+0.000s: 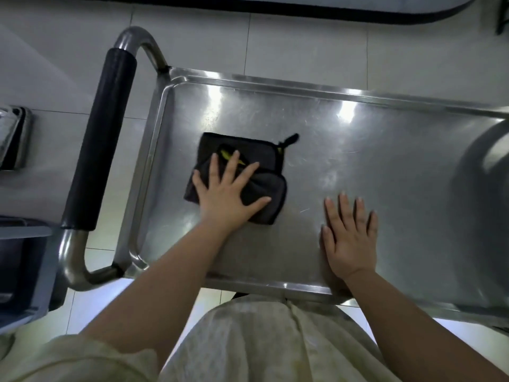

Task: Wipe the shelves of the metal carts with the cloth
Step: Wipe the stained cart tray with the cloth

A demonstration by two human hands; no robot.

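Observation:
The top shelf [385,161] of a stainless-steel cart fills the middle of the view. A folded dark grey cloth [264,188] with a black hanging loop and a yellow tag lies on the shelf's left half. My left hand [225,194] presses flat on the cloth with its fingers spread and straight. To the right, my right hand [349,238] rests flat on the bare metal near the shelf's front rim, fingers straight, holding nothing.
The cart's push handle [102,139], with a black foam grip, stands at the left end. Another metal cart's corner [13,139] shows at the far left. Pale floor tiles surround the cart. A dark-edged object runs along the top.

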